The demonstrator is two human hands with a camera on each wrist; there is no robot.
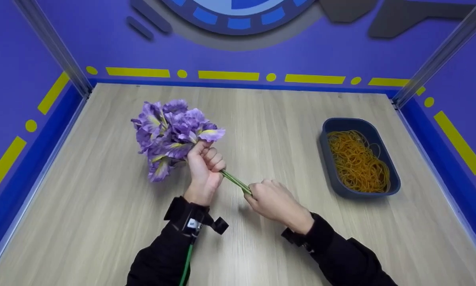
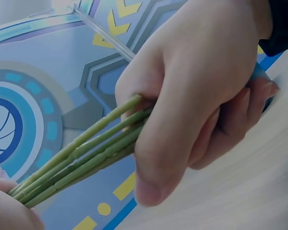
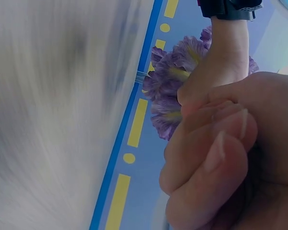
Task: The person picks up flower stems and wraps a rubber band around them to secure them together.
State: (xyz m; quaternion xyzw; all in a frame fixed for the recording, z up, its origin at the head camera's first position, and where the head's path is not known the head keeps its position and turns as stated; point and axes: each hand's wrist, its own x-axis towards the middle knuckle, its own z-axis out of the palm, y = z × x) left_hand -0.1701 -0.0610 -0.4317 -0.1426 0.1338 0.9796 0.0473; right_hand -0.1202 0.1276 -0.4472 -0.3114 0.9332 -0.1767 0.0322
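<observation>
A bunch of purple artificial irises with yellow streaks is held above the table, blooms toward the far left. My left hand grips the stems just under the blooms. Lower down, my right hand curls round the stem ends. Between the two hands the bare green stems run slanting down to the right. In the left wrist view the several stems lie side by side and pass into the curled right hand. The right wrist view has the blooms partly hidden behind the left hand.
A dark blue bin filled with tan rubber bands stands on the right of the wood-grain table. Blue-purple panels with yellow marks enclose the table at the back and sides. A green cable runs along the left sleeve.
</observation>
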